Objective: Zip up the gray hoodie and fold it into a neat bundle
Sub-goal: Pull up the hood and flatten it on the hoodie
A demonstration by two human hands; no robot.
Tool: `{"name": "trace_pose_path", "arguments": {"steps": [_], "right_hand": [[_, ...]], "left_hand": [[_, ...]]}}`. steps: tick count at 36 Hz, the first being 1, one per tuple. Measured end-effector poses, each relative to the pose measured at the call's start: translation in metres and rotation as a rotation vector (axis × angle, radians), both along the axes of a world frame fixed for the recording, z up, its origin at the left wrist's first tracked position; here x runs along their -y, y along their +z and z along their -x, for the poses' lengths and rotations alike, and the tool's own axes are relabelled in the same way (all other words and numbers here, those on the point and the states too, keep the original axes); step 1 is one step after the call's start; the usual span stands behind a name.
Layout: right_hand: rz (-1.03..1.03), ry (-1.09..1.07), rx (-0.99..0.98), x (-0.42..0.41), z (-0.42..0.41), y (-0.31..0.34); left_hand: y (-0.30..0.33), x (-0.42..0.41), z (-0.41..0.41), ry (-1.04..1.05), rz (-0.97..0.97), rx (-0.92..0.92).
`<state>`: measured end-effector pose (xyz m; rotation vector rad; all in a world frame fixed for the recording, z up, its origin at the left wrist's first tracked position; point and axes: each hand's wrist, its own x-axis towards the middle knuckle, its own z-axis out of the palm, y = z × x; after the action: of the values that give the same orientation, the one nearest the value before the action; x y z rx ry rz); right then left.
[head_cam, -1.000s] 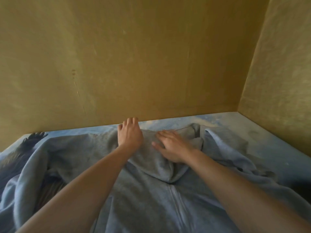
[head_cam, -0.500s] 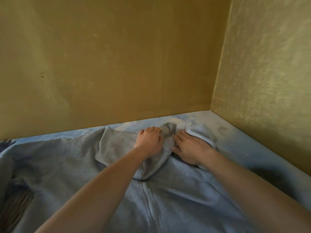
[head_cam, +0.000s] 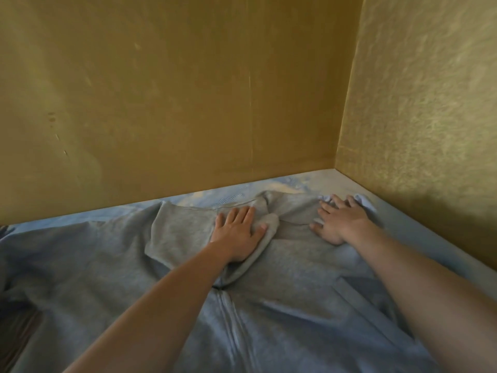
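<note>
The gray hoodie (head_cam: pixel 295 297) lies front up across a bed, its zipper (head_cam: pixel 227 313) closed up to the neck. Its hood (head_cam: pixel 183 227) is spread flat toward the far wall. My left hand (head_cam: pixel 238 232) presses flat on the hood's middle, fingers straight, thumb against a fold of cloth. My right hand (head_cam: pixel 340 220) lies flat on the hoodie's right shoulder near the corner, fingers spread. Both forearms reach in from the bottom of the view and hide part of the body of the hoodie.
A blue patterned bedsheet (head_cam: pixel 419 238) shows around the hoodie. Yellow-ochre walls (head_cam: pixel 188 103) close the bed in at the back and on the right, meeting in a corner (head_cam: pixel 336 168). A dark striped patch (head_cam: pixel 16 329) shows at the lower left.
My right hand has slid rightward away from the left, flattening the shoulder and hood cloth. The left hand stays pressing the hood. The view has shifted slightly.
</note>
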<state>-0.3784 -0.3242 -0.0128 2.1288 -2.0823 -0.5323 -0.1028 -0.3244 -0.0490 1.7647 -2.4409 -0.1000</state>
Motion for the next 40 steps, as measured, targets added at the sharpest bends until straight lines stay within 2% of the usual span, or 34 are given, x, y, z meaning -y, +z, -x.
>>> {"name": "trace_pose_path", "arguments": {"steps": [3, 5, 7, 9, 14, 18, 27, 33, 38, 40], "right_hand": [[-0.025, -0.109, 0.05, 0.005, 0.005, -0.001], [-0.05, -0.132, 0.002, 0.01, 0.001, 0.001], [-0.034, -0.077, -0.096, 0.011, -0.012, 0.008], [0.051, 0.039, -0.115, 0.014, -0.03, 0.016], [0.258, 0.189, 0.228, 0.021, -0.073, 0.024], [0.285, 0.1, 0.538, 0.035, -0.097, 0.014], [0.229, -0.075, 0.586, 0.07, -0.122, -0.011], [0.252, -0.198, 0.876, 0.092, -0.132, -0.014], [0.288, -0.119, 1.114, 0.101, -0.138, -0.013], [0.315, -0.106, 1.153, 0.105, -0.14, -0.013]], "left_hand": [[0.001, -0.001, 0.0, 0.011, -0.036, 0.014], [0.002, 0.0, 0.0, 0.016, -0.055, 0.02], [0.004, 0.001, 0.0, 0.016, -0.059, 0.027], [0.005, 0.004, -0.001, 0.014, -0.054, 0.034], [0.006, 0.01, -0.005, 0.0, -0.01, 0.042], [0.004, 0.011, -0.004, 0.003, 0.004, 0.04], [-0.001, 0.008, -0.002, -0.005, 0.061, 0.015], [-0.005, 0.012, -0.002, 0.013, 0.091, -0.008], [-0.007, 0.016, -0.002, 0.038, 0.105, -0.036], [-0.007, 0.018, -0.001, 0.044, 0.097, -0.036]]}}
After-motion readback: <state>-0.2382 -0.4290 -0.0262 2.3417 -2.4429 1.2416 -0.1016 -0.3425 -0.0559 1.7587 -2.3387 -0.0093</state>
